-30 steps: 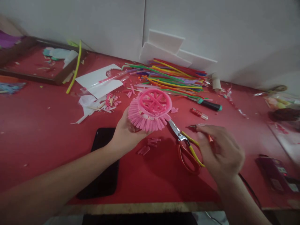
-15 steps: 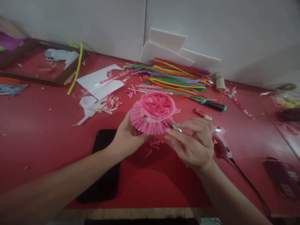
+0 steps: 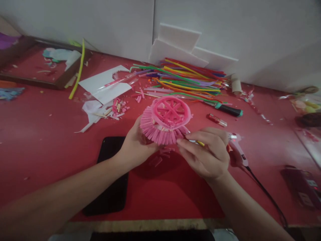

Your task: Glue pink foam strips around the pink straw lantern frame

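Note:
My left hand [image 3: 139, 144] is closed around the lower left side of a pink handmade craft piece [image 3: 165, 132], holding it above the red table. A bright pink ring with crossing spokes [image 3: 172, 112] tops it, and a skirt of short pink strips surrounds the ring. Between the fingertips of my right hand [image 3: 207, 150] is a slim tool [image 3: 198, 142] with a silvery front and a yellow part. Its tip is at the right edge of the pink strips; whether it touches them I cannot tell. Most of the tool is hidden by my fingers.
A black phone [image 3: 110, 187] lies beneath my left forearm. Right of my right hand rests a pink glue gun [image 3: 237, 149] with a black cord. Coloured pipe cleaners [image 3: 185, 80], a dark-handled tool [image 3: 229, 109], a red lighter [image 3: 217, 119] and pink scraps [image 3: 119, 108] lie farther back.
The pink piece has tilted slightly and shifted a little right. More of the slim tool, including its yellow part, now shows in my right hand. The view has moved slightly.

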A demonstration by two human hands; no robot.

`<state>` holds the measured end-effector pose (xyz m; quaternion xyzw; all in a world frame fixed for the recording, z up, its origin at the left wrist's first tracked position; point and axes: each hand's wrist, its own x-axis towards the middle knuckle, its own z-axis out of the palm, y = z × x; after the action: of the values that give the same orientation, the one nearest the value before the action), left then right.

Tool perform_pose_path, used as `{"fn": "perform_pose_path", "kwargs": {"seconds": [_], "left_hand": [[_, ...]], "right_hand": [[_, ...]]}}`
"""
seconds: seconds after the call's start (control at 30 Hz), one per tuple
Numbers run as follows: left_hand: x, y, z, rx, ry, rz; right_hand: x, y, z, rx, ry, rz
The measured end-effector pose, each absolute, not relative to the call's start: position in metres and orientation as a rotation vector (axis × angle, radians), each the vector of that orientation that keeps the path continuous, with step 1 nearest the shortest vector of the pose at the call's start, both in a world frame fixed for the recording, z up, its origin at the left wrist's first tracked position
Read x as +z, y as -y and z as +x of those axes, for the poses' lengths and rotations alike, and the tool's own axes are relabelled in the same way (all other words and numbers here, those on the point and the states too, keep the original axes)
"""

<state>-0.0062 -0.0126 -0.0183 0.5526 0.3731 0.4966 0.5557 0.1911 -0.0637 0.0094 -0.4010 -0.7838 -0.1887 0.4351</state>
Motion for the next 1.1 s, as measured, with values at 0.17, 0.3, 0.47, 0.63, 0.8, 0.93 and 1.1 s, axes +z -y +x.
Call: {"fn": "perform_pose_path", "kwargs": {"seconds": [0.17, 0.3, 0.47, 0.63, 0.8, 0.93, 1.1], "left_hand": [[-0.021, 0.011, -0.007, 1.178, -0.848, 1.337], [-0.023, 0.009, -0.006, 1.175, -0.83, 1.343], [-0.02, 0.01, -0.005, 1.146, -0.849, 1.318], [-0.013, 0.009, -0.003, 1.137, -0.942, 1.139], [-0.012, 0.005, -0.001, 1.209, -0.946, 1.023], [-0.013, 0.004, 0.0, 1.208, -0.98, 1.067], [-0.011, 0.005, -0.001, 1.189, -0.998, 1.118]], "right_hand": [[0.01, 0.065, 0.193, -0.484, 1.981, -1.006], [0.008, 0.065, 0.193, -0.486, 1.957, -1.035], [0.009, 0.065, 0.191, -0.464, 1.947, -1.031], [0.017, 0.065, 0.193, -0.246, 1.994, -0.978], [0.014, 0.067, 0.188, 0.17, 2.416, -0.948], [0.001, 0.07, 0.179, 0.232, 2.609, -1.008], [-0.006, 0.072, 0.176, 0.238, 2.69, -1.043]]}}
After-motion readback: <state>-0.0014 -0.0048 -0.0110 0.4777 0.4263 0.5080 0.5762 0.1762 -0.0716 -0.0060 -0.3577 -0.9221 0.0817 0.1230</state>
